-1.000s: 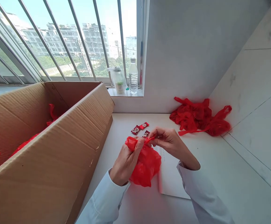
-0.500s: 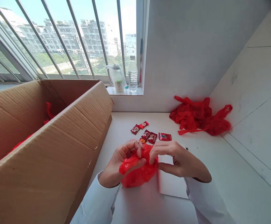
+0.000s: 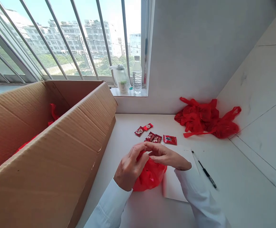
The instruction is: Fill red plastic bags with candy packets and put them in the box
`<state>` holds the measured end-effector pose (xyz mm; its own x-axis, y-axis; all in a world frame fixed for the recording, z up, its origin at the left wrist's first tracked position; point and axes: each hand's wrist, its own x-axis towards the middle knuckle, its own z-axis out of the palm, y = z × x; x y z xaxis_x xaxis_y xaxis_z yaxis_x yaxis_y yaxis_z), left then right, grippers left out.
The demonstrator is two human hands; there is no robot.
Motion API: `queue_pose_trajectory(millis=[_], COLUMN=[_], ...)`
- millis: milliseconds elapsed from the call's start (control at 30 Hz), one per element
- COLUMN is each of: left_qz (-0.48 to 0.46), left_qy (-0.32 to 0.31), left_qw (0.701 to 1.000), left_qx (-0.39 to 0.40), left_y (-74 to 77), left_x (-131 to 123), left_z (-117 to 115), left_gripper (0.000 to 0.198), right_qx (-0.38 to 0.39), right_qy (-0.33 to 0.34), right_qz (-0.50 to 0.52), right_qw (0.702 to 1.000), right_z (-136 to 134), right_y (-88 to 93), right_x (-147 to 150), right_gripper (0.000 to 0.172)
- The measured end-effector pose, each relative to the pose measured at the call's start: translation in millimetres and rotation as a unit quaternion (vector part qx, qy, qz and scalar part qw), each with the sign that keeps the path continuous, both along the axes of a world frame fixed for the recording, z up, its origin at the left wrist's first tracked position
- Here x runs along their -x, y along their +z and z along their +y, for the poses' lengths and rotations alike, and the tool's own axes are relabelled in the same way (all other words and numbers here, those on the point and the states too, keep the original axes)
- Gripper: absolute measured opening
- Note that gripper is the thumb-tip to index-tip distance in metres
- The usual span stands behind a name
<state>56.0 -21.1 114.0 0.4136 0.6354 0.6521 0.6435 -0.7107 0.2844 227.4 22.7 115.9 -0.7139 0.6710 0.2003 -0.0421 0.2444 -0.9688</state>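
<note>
A thin red plastic bag point(image 3: 150, 175) hangs bunched below both hands, over the white tabletop. My left hand point(image 3: 131, 164) is closed round its gathered top, knuckles up. Reaching across from the other side, my right hand point(image 3: 163, 155) has its fingertips at the same gathered neck, thumb bent beneath, and looks closed on the plastic. The exact pinch is hidden behind the fingers. Just beyond the hands lie small dark red sachets point(image 3: 153, 137) and a brighter red packet point(image 3: 170, 139). A sheet of white paper point(image 3: 176, 186) lies partly under the bag and right forearm.
A tall cardboard box point(image 3: 57, 161) with red plastic inside stands at the left. More red bags point(image 3: 199, 117) are heaped in the back right corner. A black pen point(image 3: 207, 174) lies at right. A water bottle point(image 3: 137, 76) stands on the sill beside a bagged cup point(image 3: 123, 79).
My left hand has turned over, knuckles now up, and my right hand has moved in against it at the bag's neck. The pen has come into full view.
</note>
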Motion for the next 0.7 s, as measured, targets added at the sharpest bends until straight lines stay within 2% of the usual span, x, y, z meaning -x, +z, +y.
queue_pose_trajectory(millis=[100,233,400,500,533,600,700], left_qz=[-0.014,-0.004,0.001,-0.039,-0.045,-0.032,0.003], left_qy=[0.014,0.026,-0.013,-0.040,-0.041,-0.029,0.003], left_qw=[0.999,0.997,1.000,0.998,0.998,0.998,0.999], left_qx=[-0.051,-0.079,-0.025,0.017,0.033,0.048,0.040], left_y=[-4.2,-5.2,-13.5,-26.1,-31.0,-41.2,-59.3], left_x=[3.0,8.2,15.9,22.0,24.2,28.0,31.0], left_z=[1.3,-0.2,-5.9,-19.2,-26.1,-42.5,-67.5], left_gripper=[0.027,0.023,0.012,0.030,0.034,0.029,0.013], right_qx=[-0.012,-0.047,-0.120,-0.168,-0.177,-0.182,-0.155], right_qy=[0.008,-0.079,-0.182,-0.230,-0.245,-0.286,-0.354], right_qz=[-0.008,-0.001,-0.021,-0.040,-0.048,-0.064,-0.100], right_qw=[1.000,0.996,0.976,0.958,0.952,0.938,0.917], right_z=[3.7,6.7,1.8,-3.0,-3.1,0.7,15.0], right_y=[-2.7,0.5,7.4,9.5,8.0,-0.7,-27.1], right_x=[-2.4,-3.0,-3.5,-10.5,-14.8,-25.6,-41.4], right_gripper=[0.027,0.013,0.011,0.013,0.013,0.015,0.014])
